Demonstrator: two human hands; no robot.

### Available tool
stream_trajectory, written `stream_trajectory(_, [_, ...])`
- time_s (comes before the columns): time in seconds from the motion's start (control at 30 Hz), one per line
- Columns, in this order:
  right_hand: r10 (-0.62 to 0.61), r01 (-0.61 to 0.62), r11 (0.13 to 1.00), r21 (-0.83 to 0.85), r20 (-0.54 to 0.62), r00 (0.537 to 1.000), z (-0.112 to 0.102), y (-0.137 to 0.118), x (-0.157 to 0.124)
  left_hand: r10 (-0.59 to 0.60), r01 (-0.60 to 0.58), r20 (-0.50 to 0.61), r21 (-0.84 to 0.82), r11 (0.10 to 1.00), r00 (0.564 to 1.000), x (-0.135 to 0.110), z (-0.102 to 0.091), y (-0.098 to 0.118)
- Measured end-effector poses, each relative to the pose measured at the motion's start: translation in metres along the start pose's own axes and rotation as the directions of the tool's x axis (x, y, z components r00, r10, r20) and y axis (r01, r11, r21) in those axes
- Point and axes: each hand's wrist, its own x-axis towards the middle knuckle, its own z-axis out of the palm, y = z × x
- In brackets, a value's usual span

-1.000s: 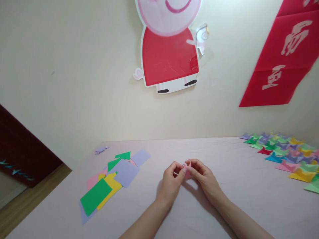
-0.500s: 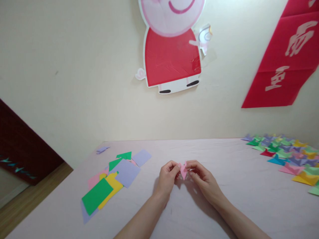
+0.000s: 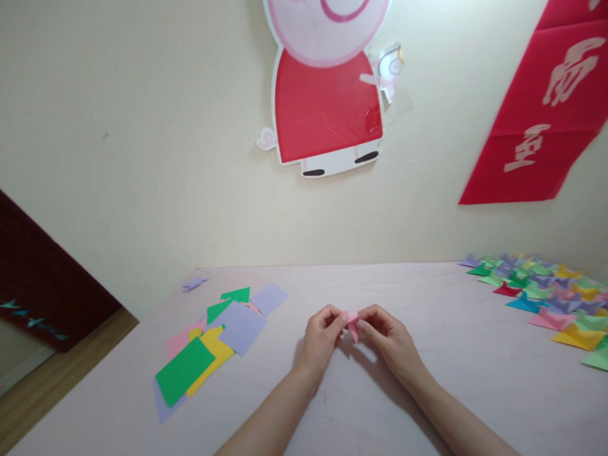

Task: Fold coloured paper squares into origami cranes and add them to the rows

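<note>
the person's two bare forearms come up from the bottom edge over the pale pink table [image 3: 427, 392]. the left hand [image 3: 323, 339] and the right hand [image 3: 387, 339] meet in the middle, just above the table top. between them is a small folded pink paper piece [image 3: 352, 321]; the fingertips of both hands are pinched narrow on it, one hand on each side. the piece is tiny and thin, so a strong pull could tear it, or a loose pinch could let a fold open again. to the left lies a loose pile of flat coloured paper sheets [image 3: 209, 348], well apart. far right is a group of folded coloured paper shapes [image 3: 551, 291]. behind, on the cream wall, hangs a cartoon pig cutout in red dress [image 3: 327, 95] and a red paper banner [image 3: 541, 120].
</note>
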Motion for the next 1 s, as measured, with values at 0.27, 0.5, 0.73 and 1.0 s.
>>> stream_trajectory(0.27, [0.050,-0.031,0.977,0.212,-0.085,0.995,0.000,0.007,0.004,0.062,-0.066,0.034,0.145,0.987,0.997,-0.001,0.004,-0.007])
stream_trajectory(0.5, [0.066,-0.052,0.987,0.151,-0.091,0.994,-0.001,0.011,0.003,0.101,-0.100,0.000,0.169,0.981,0.995,-0.003,0.006,-0.006])
stream_trajectory(0.73, [-0.024,0.022,0.999,-0.025,-0.086,0.996,-0.002,0.007,0.003,0.137,-0.127,-0.059,0.142,0.982,0.989,-0.006,0.010,-0.004])
stream_trajectory(1.0, [0.125,-0.117,0.984,0.133,-0.047,0.991,0.003,0.002,0.002,0.142,-0.127,-0.099,0.139,0.982,0.985,-0.007,0.012,-0.007])
